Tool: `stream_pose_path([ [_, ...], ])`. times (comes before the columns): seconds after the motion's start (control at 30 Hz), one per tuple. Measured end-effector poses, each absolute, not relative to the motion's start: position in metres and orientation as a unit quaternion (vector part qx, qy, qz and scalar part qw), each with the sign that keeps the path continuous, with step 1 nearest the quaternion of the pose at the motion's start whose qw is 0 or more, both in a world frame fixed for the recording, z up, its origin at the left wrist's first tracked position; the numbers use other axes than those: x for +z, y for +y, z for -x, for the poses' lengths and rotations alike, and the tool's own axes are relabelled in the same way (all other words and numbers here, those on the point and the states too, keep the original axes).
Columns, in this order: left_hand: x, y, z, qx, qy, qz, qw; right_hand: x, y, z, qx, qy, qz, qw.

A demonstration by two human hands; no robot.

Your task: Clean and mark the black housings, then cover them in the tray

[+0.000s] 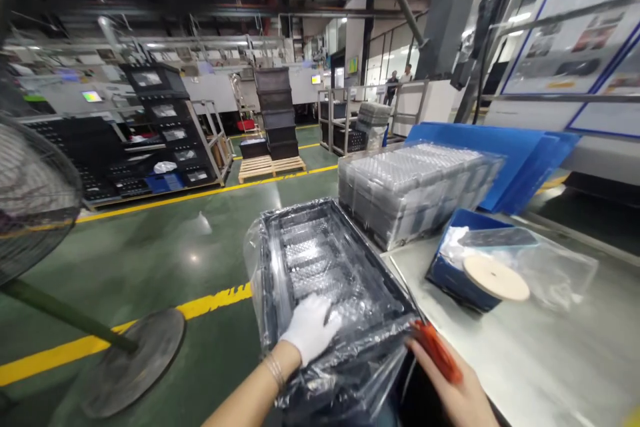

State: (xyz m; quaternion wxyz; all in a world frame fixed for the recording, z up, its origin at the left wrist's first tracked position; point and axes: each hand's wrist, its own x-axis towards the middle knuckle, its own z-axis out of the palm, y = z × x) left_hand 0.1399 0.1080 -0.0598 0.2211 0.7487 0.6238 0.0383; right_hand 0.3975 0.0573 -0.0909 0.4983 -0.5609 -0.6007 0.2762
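My left hand wears a white glove and lies flat, fingers spread, on the clear plastic trays inside a dark crate lined with a clear plastic bag. The crate stands beside a grey table. My right hand is bare and closed around an orange-handled tool, held at the crate's near right corner against the bag's edge.
A wrapped stack of clear trays sits on the table behind the crate, with blue boards beyond. A blue bin holds a round pale disc and plastic bags. A standing fan is on the green floor at left. Racks and stacked crates stand farther back.
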Motion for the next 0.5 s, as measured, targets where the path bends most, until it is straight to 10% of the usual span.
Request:
stream_pose_path([
  [0.5, -0.076, 0.109, -0.143, 0.035, 0.659, -0.697, 0.280, -0.164, 0.082, -0.367, 0.142, -0.720, 0.510, 0.448],
])
